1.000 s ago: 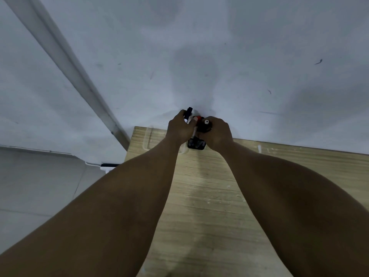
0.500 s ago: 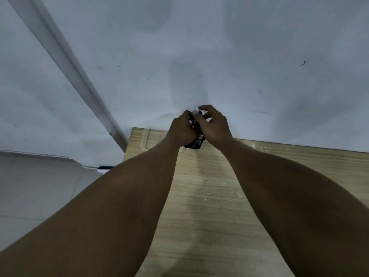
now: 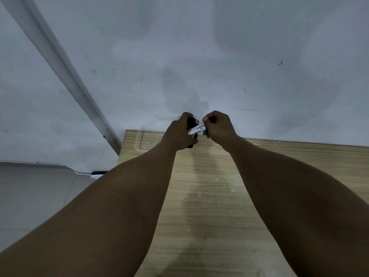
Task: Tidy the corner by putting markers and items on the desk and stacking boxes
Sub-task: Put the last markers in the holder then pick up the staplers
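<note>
While both hands work at the far edge of the desk [image 3: 229,196], the right hand [image 3: 217,126] pinches a white marker [image 3: 197,129]. The left hand [image 3: 179,132] is closed around dark markers [image 3: 191,122], so the step seems to be putting markers down. Next they must be laid flat, well away from the edge.

Looks like a bare office or study corner: a pale wood-grain desk [image 3: 219,196] pushed against a plain, scuffed grey-white wall [image 3: 199,47], white cable trunking [image 3: 60,62] running up toward eleven o'clock, grey floor [image 3: 30,192] at eight.
</note>
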